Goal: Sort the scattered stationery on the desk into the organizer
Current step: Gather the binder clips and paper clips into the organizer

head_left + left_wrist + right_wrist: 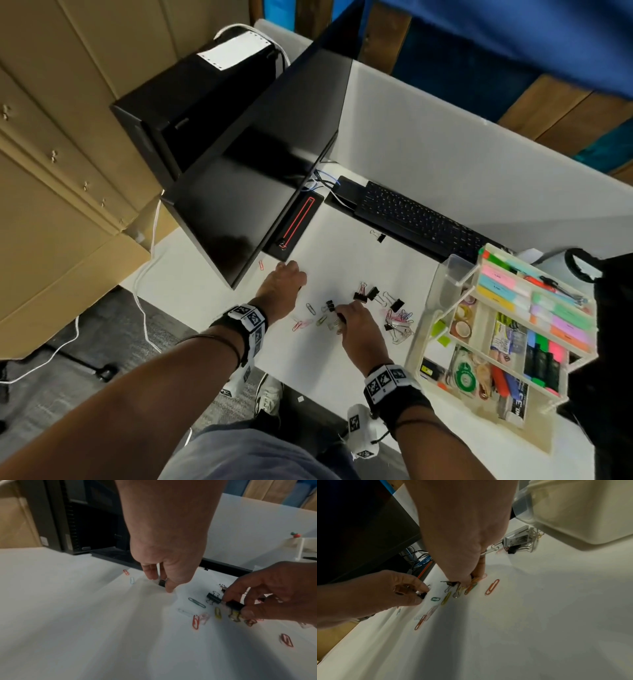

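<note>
Black binder clips and coloured paper clips (303, 323) lie scattered on the white desk. My left hand (287, 277) reaches down near the monitor base and pinches a small black binder clip (161, 583) between thumb and fingers (169, 588). To its right, my right hand (342, 317) pinches another black binder clip (235, 605) at the desk surface among the paper clips. A third black binder clip (213, 598) lies loose just left of the right hand's fingertips. The cream tiered organizer (423, 337) stands at the right, filled with markers, tape and sticky notes.
A black monitor (260, 164) overhangs the desk's left rear and a black keyboard (418, 216) lies behind. More binder clips (370, 294) and a clip pile (399, 325) sit beside the organizer. One binder clip (378, 235) lies near the keyboard. The desk's front edge runs just below my wrists.
</note>
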Motion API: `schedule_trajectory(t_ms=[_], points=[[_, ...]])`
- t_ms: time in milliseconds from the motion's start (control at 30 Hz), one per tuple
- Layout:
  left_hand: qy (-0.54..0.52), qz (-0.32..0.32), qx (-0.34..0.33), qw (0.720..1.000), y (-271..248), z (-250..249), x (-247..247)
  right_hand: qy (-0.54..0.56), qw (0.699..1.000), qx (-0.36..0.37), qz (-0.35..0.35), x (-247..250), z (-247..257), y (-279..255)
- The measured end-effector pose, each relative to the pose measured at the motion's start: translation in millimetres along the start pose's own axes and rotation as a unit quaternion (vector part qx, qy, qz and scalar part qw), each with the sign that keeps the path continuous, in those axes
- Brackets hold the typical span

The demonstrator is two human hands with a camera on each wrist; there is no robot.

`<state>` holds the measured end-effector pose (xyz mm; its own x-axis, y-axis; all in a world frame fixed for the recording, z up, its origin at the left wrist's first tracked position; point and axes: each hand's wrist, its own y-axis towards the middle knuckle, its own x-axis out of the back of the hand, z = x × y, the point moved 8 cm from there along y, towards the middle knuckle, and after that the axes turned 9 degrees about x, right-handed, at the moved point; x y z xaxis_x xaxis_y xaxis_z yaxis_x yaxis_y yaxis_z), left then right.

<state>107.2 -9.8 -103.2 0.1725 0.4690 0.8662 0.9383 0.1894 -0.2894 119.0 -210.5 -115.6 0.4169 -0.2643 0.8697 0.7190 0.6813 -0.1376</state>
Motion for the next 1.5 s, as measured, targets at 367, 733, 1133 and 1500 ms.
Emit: schedule_trajectory(t_ms=[367,733,1133,1500], points=[[-0.029,0.011,0.010,0.999,4,1,-8,0.033,0.999,-0.029,0.017,10,-8,-11],[0.009,0.002,-0.027,1.000,4,2,-6,0.131,0.989,-0.063,-0.041,30,-18,-12],[-0.005,0.060,0.027,0.998,10,0,-14,0.595,0.722,-0.309,-0.173,40,-47,-11],[0.026,0.117,-0.033,0.992,8,-6,-18,0.016,0.993,-0.115,-0.018,46,-62,23]])
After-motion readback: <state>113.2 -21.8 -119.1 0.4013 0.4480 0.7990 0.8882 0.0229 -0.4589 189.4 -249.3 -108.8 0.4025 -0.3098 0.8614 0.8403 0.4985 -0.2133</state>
